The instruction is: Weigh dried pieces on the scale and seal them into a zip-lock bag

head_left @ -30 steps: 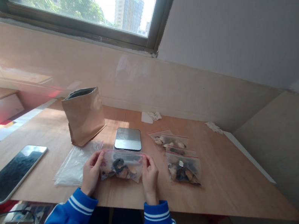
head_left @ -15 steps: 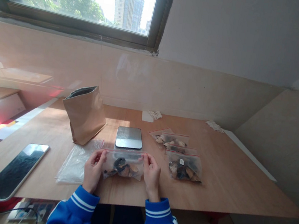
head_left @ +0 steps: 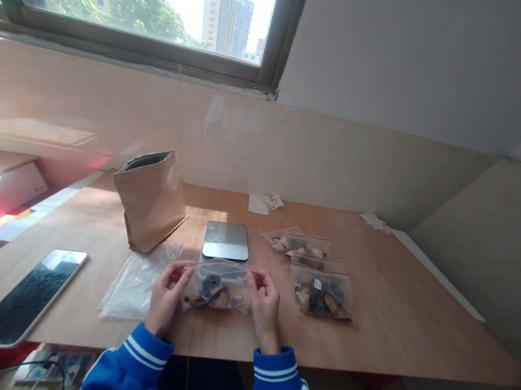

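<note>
Between my hands is a clear zip bag (head_left: 218, 294) with dark and tan dried pieces inside, its zip edge at the top. My left hand (head_left: 168, 293) pinches the upper left corner of that bag. At the upper right corner, my right hand (head_left: 266, 306) grips the edge between thumb and fingers. Just behind the bag lies a flat scale (head_left: 227, 241) with a silver top. A stack of flat clear plastic bags (head_left: 130, 286) lies by my left hand. To the right rests a filled zip bag (head_left: 322, 295) with similar pieces and a small white packet.
A brown paper bag (head_left: 152, 203) stands with its top open at the back left. More filled zip bags (head_left: 299, 245) lie behind the right one. A phone (head_left: 26, 299) on a cable lies at the left. Crumpled white paper (head_left: 269, 203) sits by the wall.
The bag's top edge has gone from straight to bowed, with its mouth slightly parted. My hands have come a little closer together, still on the corners.
</note>
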Motion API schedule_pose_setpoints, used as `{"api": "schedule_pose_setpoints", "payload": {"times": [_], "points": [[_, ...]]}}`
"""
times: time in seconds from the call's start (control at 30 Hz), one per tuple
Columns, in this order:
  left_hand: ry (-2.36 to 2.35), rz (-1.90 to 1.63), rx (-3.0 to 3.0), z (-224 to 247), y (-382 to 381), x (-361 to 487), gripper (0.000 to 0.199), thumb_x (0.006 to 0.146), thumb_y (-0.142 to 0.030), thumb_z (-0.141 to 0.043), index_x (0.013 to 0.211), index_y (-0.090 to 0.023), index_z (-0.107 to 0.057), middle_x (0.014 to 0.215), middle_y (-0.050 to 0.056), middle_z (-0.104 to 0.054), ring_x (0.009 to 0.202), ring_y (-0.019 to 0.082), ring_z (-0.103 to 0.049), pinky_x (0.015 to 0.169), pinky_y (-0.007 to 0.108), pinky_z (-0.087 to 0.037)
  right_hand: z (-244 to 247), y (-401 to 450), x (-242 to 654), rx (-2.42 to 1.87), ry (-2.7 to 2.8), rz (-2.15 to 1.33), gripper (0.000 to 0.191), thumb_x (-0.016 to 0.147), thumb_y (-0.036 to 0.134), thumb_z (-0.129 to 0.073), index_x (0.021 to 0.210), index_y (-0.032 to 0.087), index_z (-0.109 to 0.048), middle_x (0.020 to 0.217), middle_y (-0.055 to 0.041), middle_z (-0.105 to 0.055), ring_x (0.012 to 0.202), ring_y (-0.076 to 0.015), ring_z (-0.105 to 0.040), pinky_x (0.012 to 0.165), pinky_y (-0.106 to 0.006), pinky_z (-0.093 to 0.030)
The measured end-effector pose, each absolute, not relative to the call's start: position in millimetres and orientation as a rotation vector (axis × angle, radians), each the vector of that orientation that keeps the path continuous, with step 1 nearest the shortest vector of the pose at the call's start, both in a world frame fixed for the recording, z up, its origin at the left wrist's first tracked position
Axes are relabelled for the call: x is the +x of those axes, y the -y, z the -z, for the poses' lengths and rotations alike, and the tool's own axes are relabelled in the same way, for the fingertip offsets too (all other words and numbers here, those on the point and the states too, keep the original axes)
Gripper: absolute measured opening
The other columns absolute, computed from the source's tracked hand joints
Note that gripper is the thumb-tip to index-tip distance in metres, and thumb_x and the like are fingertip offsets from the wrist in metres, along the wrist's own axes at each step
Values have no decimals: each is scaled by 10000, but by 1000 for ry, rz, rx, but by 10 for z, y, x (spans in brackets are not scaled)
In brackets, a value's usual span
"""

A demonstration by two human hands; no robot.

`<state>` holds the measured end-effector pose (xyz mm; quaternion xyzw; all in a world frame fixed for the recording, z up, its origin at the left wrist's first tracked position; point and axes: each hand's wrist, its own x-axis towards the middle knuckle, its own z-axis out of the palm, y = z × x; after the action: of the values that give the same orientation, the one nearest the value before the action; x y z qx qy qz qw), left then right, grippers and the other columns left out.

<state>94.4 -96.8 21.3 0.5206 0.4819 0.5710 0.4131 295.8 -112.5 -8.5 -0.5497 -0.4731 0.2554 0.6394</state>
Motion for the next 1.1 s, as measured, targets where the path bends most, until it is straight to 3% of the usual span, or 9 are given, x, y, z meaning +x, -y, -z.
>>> {"api": "schedule_pose_setpoints", "payload": {"times": [0.4, 0.73, 1.1], "points": [[-1238, -1505, 1437, -215, 960, 927, 214, 771, -378, -651, 839, -176, -677, 867, 24, -600, 756, 145, -558, 667, 245, -439, 60, 1134, 2981, -1237, 1074, -538, 241, 822, 397, -609, 871, 167, -661, 792, -15, -611, 694, -139, -499, 682, -267, -411], [-1255, -1507, 1503, -160, 936, 917, 200, 786, -364, -637, 831, -171, -661, 866, 30, -595, 769, 150, -562, 664, 255, -444, 97, 1103, 2988, -1178, 1012, -651, 222, 791, 391, -651, 823, 171, -648, 792, -13, -611, 697, -136, -517, 666, -255, -405], [-1145, -1314, 1454, -140, 961, 912, 248, 828, -391, -586, 972, -191, -616, 916, 18, -632, 772, 137, -558, 705, 241, -433, 62, 1144, 2978, -1128, 996, -895, 310, 799, 427, -636, 989, 182, -635, 931, -47, -669, 812, -171, -587, 731, -273, -436]]}}
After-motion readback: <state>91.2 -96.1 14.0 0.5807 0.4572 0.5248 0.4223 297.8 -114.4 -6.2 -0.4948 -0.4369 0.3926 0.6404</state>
